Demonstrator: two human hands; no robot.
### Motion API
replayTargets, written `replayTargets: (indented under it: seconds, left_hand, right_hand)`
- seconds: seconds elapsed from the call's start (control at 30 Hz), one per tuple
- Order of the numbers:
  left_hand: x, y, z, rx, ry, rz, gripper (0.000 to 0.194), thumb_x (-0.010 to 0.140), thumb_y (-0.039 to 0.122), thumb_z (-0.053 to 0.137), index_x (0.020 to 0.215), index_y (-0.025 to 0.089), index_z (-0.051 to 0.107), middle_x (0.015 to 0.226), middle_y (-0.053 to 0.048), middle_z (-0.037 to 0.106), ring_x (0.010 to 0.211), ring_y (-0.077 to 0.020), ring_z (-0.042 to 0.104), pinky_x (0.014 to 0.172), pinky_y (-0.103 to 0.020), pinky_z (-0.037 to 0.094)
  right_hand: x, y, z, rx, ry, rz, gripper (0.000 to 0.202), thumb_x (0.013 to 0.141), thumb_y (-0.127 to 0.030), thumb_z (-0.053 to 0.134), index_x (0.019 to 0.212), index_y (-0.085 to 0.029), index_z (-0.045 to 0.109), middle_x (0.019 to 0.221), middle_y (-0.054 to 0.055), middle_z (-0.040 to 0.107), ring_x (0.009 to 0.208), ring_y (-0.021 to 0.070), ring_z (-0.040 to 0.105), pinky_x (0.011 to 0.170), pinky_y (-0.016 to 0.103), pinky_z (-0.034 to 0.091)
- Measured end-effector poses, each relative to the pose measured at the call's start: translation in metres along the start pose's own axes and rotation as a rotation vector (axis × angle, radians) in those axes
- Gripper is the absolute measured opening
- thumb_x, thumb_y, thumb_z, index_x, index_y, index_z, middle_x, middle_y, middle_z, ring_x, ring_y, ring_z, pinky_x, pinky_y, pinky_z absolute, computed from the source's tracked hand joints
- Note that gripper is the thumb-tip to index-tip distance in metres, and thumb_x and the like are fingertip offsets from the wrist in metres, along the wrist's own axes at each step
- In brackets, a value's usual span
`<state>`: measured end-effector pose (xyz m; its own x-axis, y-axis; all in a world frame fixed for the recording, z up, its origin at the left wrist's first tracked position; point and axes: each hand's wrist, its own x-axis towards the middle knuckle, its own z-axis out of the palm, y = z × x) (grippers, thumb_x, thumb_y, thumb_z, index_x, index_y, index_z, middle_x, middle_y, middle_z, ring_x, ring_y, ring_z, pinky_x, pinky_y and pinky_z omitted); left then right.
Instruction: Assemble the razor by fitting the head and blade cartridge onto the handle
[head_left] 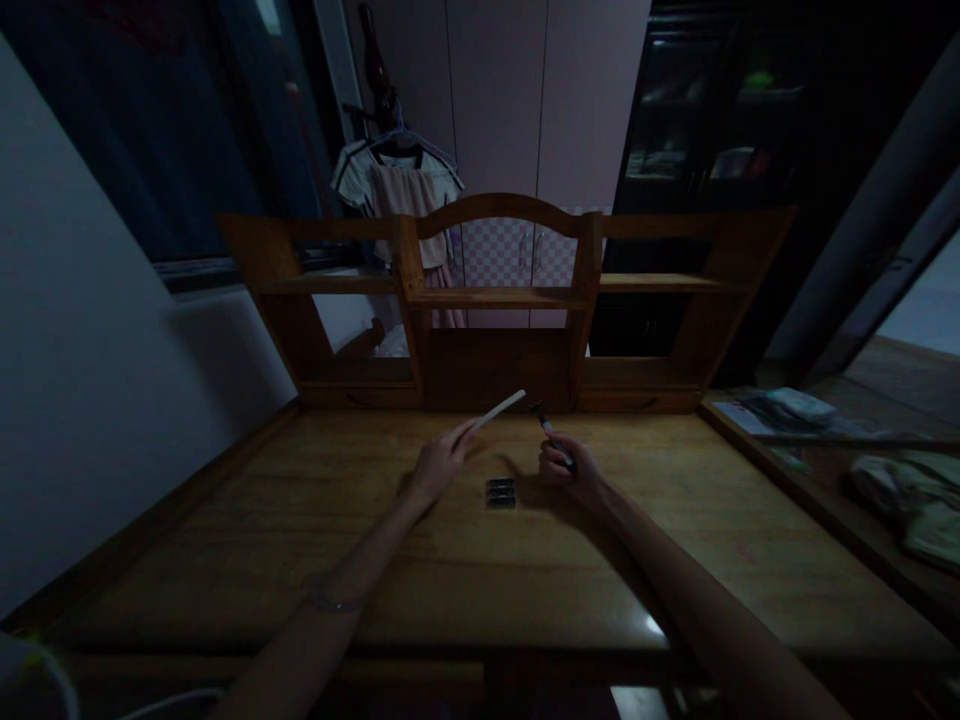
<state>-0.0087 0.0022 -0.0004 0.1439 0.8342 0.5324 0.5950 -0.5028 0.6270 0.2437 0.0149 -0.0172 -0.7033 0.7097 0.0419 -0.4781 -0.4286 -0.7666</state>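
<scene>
My left hand (441, 464) is closed on one end of a slim white stick-like piece (501, 408), which slants up to the right. My right hand (571, 468) is wrapped round the handle of a razor (546, 424), its small dark head pointing up and away from me. The white piece's far tip and the razor head are close together but apart. Between and below both hands, a small clear pack with several dark cartridge-like pieces (501, 493) lies flat on the wooden desk (450, 590). The dim light hides finer detail.
A wooden shelf unit (498, 298) with small drawers stands along the desk's back edge. To the right, a lower surface holds papers (795, 408) and crumpled cloth (911, 500). Clothes (401, 185) hang behind the shelf. A white wall (112, 350) borders the desk's left side.
</scene>
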Motion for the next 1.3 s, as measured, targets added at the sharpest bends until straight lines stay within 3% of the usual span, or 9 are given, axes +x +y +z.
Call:
replayTargets:
  seconds: [0.2,0.4,0.6,0.77,0.9,1.13,1.3]
  left_hand:
    - [-0.001,0.005,-0.001,-0.053,-0.055,0.058,0.036,0.090,0.034,0.042,0.122,0.026,0.056,0.119,-0.001,0.062,0.106,-0.0196,0.059,0.091,-0.030,0.045]
    - [0.000,0.001,-0.002,-0.040,0.001,0.005,0.036,0.090,0.033,0.041,0.123,0.027,0.056,0.118,-0.001,0.063,0.104,-0.0195,0.060,0.093,-0.032,0.045]
    - [-0.002,0.005,0.003,-0.107,-0.076,0.042,0.036,0.089,0.037,0.043,0.120,0.026,0.058,0.118,-0.001,0.063,0.107,-0.0194,0.058,0.094,-0.031,0.045]
    - [-0.001,0.003,0.003,-0.097,-0.022,0.016,0.037,0.090,0.036,0.042,0.122,0.026,0.057,0.120,0.000,0.062,0.108,-0.0192,0.058,0.094,-0.032,0.044]
    - [-0.001,0.002,0.002,-0.115,-0.044,0.054,0.037,0.091,0.035,0.042,0.124,0.026,0.055,0.122,0.000,0.060,0.110,-0.0188,0.057,0.095,-0.031,0.043]
    - [0.001,-0.006,0.001,-0.082,0.011,-0.015,0.038,0.091,0.037,0.041,0.124,0.026,0.056,0.122,0.000,0.060,0.110,-0.0189,0.057,0.096,-0.032,0.042]
    - [-0.001,0.000,0.004,-0.083,-0.075,0.024,0.037,0.090,0.037,0.043,0.122,0.027,0.057,0.119,0.000,0.062,0.109,-0.0195,0.057,0.095,-0.031,0.043]
  right_hand:
    - [0.000,0.000,0.001,-0.010,-0.006,-0.005,0.045,0.087,-0.042,0.043,0.050,-0.020,0.030,0.036,-0.006,0.025,0.034,0.0071,0.019,0.037,0.021,0.020]
    - [0.000,0.000,0.001,-0.019,-0.026,-0.021,0.045,0.087,-0.041,0.042,0.049,-0.020,0.031,0.036,-0.006,0.024,0.033,0.0072,0.019,0.037,0.021,0.019]
    - [0.000,0.000,0.002,-0.014,-0.020,-0.020,0.044,0.087,-0.042,0.042,0.049,-0.020,0.033,0.036,-0.006,0.027,0.033,0.0074,0.019,0.037,0.022,0.018]
    - [0.000,0.000,0.002,0.005,-0.047,-0.007,0.045,0.087,-0.043,0.041,0.049,-0.020,0.034,0.036,-0.006,0.027,0.033,0.0070,0.018,0.036,0.021,0.017]
    - [-0.001,0.000,0.002,0.002,-0.064,0.001,0.045,0.088,-0.043,0.040,0.050,-0.020,0.034,0.036,-0.006,0.026,0.033,0.0068,0.018,0.036,0.021,0.018]
    - [-0.002,0.000,0.003,-0.018,-0.045,-0.013,0.048,0.087,-0.046,0.041,0.049,-0.020,0.029,0.037,-0.007,0.025,0.033,0.0063,0.019,0.036,0.020,0.021]
    - [-0.003,0.000,0.006,-0.038,-0.034,-0.017,0.047,0.088,-0.045,0.041,0.050,-0.020,0.030,0.037,-0.007,0.026,0.034,0.0063,0.019,0.037,0.020,0.021]
